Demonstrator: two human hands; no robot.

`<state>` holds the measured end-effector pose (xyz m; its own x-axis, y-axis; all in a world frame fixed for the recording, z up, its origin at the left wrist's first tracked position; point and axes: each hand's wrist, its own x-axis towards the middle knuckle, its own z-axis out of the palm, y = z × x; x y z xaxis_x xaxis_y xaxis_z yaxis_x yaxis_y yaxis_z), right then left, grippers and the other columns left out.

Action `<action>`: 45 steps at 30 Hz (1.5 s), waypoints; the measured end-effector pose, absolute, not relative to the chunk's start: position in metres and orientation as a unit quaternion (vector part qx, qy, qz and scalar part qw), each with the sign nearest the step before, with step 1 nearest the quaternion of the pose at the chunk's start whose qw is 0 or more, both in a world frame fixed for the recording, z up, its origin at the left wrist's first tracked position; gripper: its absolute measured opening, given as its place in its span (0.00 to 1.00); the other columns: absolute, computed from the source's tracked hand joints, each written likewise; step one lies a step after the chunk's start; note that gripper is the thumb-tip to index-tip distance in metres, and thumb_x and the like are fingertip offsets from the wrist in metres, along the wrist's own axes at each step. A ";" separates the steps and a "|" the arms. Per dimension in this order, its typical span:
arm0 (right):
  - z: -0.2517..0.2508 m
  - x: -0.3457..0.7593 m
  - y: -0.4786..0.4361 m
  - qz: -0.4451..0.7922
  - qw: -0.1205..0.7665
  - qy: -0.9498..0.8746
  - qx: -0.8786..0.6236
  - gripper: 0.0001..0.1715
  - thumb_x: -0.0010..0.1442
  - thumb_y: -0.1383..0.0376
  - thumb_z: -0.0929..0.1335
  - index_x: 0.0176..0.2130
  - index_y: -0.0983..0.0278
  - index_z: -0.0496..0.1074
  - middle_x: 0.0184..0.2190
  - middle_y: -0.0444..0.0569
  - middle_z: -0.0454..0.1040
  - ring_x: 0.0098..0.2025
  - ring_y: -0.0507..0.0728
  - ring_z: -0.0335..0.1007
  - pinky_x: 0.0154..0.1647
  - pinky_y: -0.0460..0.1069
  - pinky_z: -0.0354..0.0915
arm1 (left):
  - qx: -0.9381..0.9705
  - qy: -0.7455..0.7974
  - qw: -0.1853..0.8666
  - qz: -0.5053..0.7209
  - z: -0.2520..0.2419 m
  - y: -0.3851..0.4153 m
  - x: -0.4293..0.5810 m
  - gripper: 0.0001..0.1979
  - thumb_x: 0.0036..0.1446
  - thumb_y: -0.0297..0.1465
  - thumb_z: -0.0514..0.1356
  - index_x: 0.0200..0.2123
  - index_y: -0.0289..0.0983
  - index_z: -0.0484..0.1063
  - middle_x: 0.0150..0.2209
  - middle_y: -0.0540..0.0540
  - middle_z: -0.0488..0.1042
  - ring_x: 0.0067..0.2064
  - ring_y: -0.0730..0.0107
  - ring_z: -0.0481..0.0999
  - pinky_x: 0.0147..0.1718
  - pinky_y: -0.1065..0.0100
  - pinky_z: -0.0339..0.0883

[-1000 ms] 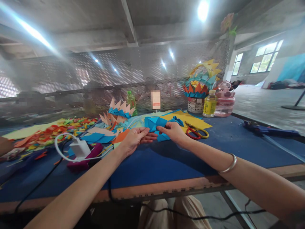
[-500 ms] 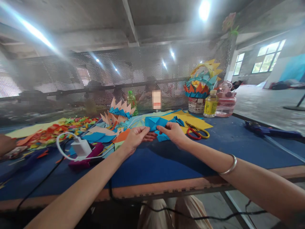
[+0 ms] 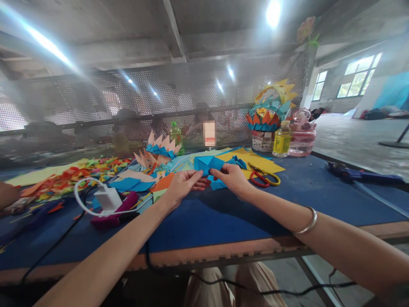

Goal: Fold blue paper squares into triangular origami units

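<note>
Between my two hands is a folded piece of blue paper (image 3: 207, 163), held just above the blue tabletop (image 3: 204, 230). My left hand (image 3: 187, 183) pinches its lower left side between thumb and fingers. With its thumb and fingertips, my right hand (image 3: 230, 177) grips the lower right side. Creases run to a point near the middle of the paper. Just below and behind lie more folded blue pieces (image 3: 217, 183), partly covered by my right hand. Scissors with red and yellow handles (image 3: 263, 177) rest to the right of my right hand, beside yellow sheets (image 3: 271, 165).
Peach and blue paper crowns (image 3: 161, 147) stand behind my left hand. On the left are a white charger (image 3: 108, 199) on a purple power strip (image 3: 128, 200), paper scraps (image 3: 76, 179) and another person's hand (image 3: 8, 195). Bottles (image 3: 283, 140) and a glue gun (image 3: 361, 172) sit right.
My left thumb has shifted very slightly to the right along the lower edge of the blue paper. Both hands keep their hold, and the rest looks the same.
</note>
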<state>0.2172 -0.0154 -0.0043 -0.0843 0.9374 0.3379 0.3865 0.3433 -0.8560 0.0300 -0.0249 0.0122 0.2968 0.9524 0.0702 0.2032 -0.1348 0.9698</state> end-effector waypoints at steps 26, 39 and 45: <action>-0.008 0.212 -0.018 0.402 0.523 -0.666 -0.347 0.21 0.48 0.50 0.75 0.26 0.65 0.74 0.23 0.44 0.76 0.27 0.52 0.68 0.30 0.47 0.64 | 0.704 0.438 0.433 0.354 0.008 -0.020 0.026 0.12 0.67 0.37 0.60 0.45 0.34 0.73 0.41 0.45 0.76 0.38 0.67 0.78 0.39 0.61 0.75; -0.002 0.214 -0.022 0.465 0.516 -0.648 -0.312 0.27 0.44 0.44 0.76 0.25 0.65 0.75 0.26 0.47 0.78 0.29 0.54 0.73 0.37 0.50 0.67 | 0.711 0.454 0.405 0.352 0.009 -0.019 0.025 0.13 0.68 0.38 0.59 0.46 0.34 0.72 0.42 0.45 0.76 0.37 0.67 0.78 0.38 0.61 0.75; -0.004 0.218 -0.015 0.435 0.511 -0.647 -0.363 0.25 0.43 0.47 0.77 0.21 0.66 0.75 0.21 0.46 0.76 0.26 0.53 0.68 0.32 0.49 0.62 | 0.706 0.472 0.393 0.353 0.008 -0.016 0.023 0.13 0.67 0.38 0.59 0.47 0.34 0.72 0.42 0.45 0.76 0.38 0.67 0.78 0.38 0.61 0.75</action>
<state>0.2180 -0.0146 -0.0044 -0.2144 0.9137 0.3452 0.0253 0.3584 -0.9332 0.0233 -0.0164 0.0085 0.3064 0.9433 0.1279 0.3897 -0.2469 0.8872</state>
